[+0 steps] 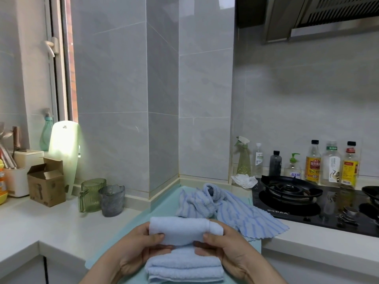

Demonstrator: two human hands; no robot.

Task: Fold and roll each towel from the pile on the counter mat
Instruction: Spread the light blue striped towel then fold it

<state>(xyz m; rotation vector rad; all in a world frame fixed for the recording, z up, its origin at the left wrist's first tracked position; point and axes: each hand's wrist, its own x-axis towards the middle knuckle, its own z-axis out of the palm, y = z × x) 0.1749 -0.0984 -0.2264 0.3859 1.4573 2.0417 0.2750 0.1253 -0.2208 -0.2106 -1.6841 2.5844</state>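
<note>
- The blue towel [184,261] lies on the near part of the mat [164,201], folded into a long band. Its far end is wound into a roll, and the flat rest runs to the mat's near edge.
- The left hand [131,251] grips the roll's left end, thumb on top and fingers curled beneath.
- The right hand [231,251] grips the right end the same way. Both are closed on the cloth, with nothing else in them.
- The striped pile [221,203] is heaped on the far part of the mat, one corner trailing past its right edge.
- Handling, as I judge it: the terry is light, soft and springy. It will not break or slip, but the roll would loosen if let go.
- Best hold: at both ends of the roll, with even pressure so it winds straight, not into a cone. The layers at the right end look slightly stepped and may need squaring.
- The striped cloths look thinner and limper, so spread each flat on the mat before folding.
</note>
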